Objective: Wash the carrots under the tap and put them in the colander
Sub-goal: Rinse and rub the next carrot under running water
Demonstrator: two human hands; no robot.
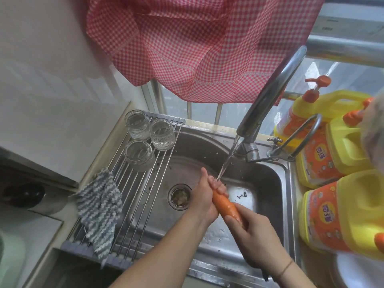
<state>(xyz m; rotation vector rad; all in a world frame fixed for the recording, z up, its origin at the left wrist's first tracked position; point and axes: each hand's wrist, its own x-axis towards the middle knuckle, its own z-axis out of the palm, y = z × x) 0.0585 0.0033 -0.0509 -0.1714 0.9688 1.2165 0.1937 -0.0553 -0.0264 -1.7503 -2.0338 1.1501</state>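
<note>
An orange carrot [226, 207] lies slanted over the steel sink [268, 175]. My left hand [204, 196] grips its far end, fingers curled round it right where the water stream [226, 161] from the chrome tap [268, 96] lands. My right hand [254, 235] grips the near end. No colander is in view.
A roll-up wire rack [133, 196] covers the sink's left part, bearing three glass jars [138, 154] and a striped cloth [99, 208]. Yellow detergent bottles [342, 215] crowd the right rim. A red checked cloth [197, 44] hangs above. The drain strainer [180, 196] sits left of my hands.
</note>
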